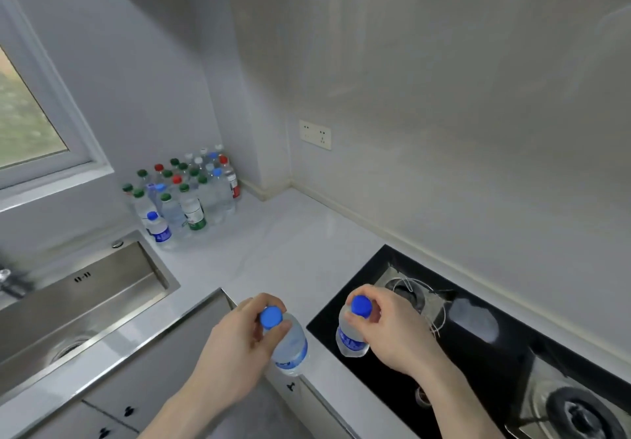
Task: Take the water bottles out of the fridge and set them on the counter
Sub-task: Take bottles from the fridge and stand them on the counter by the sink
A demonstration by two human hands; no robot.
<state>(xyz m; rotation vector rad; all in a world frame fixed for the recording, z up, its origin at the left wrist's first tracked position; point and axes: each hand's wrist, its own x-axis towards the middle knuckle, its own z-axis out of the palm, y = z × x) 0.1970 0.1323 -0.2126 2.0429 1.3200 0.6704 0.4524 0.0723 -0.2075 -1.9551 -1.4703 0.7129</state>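
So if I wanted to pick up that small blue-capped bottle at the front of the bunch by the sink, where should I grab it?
Probably by the neck, just under the cap, coming from above or the counter side. The small bottle stands upright with other bottles close behind it.

2 hands, 2 held bottles, approx 25 bottles clustered.

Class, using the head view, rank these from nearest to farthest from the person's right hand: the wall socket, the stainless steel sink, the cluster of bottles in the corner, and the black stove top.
1. Black glass stove top, directly under the right hand.
2. Stainless steel sink, across the counter to the left.
3. Cluster of clear plastic bottles, in the back-left corner.
4. White wall socket, up on the back wall.
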